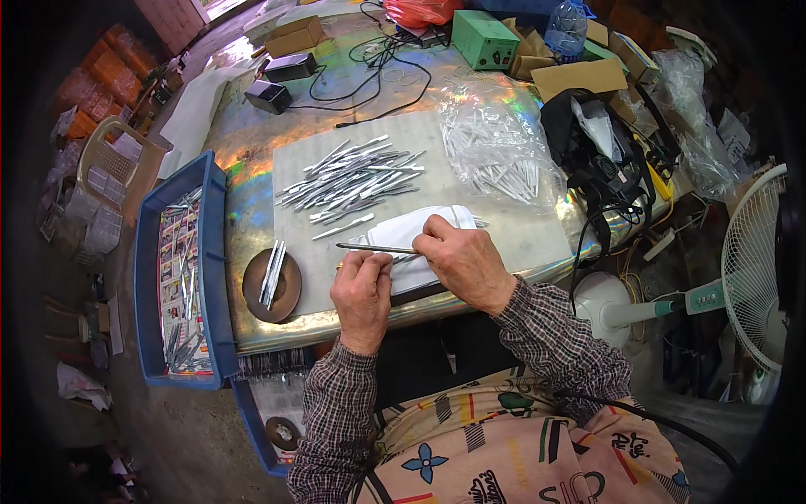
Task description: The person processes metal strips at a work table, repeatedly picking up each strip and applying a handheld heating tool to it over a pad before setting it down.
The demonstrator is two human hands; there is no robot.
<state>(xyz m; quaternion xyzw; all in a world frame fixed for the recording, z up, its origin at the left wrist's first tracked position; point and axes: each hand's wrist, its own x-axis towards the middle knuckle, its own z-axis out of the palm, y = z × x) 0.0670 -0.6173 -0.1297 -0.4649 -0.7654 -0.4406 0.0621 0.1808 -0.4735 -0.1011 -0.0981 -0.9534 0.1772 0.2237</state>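
Observation:
In front of me my right hand [462,256] is closed on a slim dark metal strip [382,248], which points left with a narrow end. My left hand [363,290] is pinched just below that strip's left part; a small tip juts out at its fingers, and what it grips is mostly hidden. Under both hands lies a folded white cloth [411,227]. Beyond it a loose pile of slim silvery metal pieces [357,181] covers a pale sheet. Left of my left hand, a round brown dish [285,298] carries a few similar pieces [272,273].
A blue tray [222,277] with more pieces stands at the table's left edge. Clear plastic bags of white pieces [499,151] lie at the right. Behind are cables [382,63], a green box [484,40] and dark boxes [290,67]. A black bag [588,143] and a fan [756,269] stand right.

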